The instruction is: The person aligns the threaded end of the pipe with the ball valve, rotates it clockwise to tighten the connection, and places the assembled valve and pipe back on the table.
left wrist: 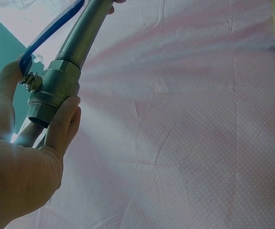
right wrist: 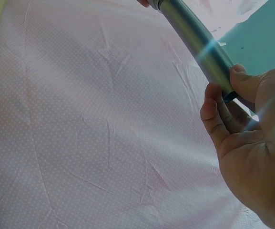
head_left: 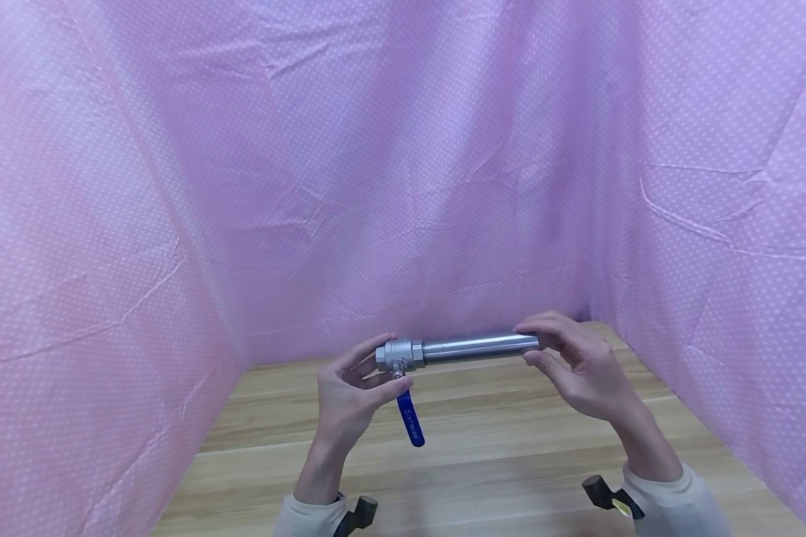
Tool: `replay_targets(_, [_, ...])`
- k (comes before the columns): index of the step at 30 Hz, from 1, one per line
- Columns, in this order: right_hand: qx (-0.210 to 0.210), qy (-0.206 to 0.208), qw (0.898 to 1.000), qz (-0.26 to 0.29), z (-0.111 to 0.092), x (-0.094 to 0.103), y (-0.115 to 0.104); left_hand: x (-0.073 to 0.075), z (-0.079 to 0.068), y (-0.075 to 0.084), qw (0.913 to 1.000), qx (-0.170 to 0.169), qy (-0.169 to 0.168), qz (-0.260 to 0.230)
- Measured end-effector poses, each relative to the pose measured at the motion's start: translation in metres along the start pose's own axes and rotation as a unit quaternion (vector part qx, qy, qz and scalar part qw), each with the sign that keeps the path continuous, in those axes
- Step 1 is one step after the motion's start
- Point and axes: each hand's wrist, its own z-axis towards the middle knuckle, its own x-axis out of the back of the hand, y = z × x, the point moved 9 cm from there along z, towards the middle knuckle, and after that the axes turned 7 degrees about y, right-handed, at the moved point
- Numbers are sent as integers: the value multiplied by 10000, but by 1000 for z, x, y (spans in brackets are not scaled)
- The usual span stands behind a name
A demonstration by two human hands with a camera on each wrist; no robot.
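A metal ball valve with a blue lever handle is joined to a straight steel pipe. My left hand grips the valve body, thumb by the base of the lever and fingers behind. At the pipe's other end, my right hand pinches the tip between thumb and fingers. Valve and pipe lie nearly level across the head view, the lever pointing down toward me. Threads show where the pipe enters the valve in the left wrist view. The pipe's open end shows between my right fingers.
A wood-grain table lies beneath both hands. Pink dotted cloth hangs behind it and along both sides, enclosing the work area. Dark camera mounts are strapped at both wrists.
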Motion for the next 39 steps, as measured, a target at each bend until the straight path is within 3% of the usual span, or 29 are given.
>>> replay_targets(10, [-66, 57, 9998, 192, 0, 0, -2, -1, -1, 2, 10000, 5, 1, 3])
replay_targets(21, [-78, 5, 10000, -46, -2, 1, -1, -1, -1, 0, 9999, 124, 39, 0])
replay_targets(39, [104, 66, 9998, -161, -1, 1, 0, -1, -3, 1, 10000, -22, -33, -28])
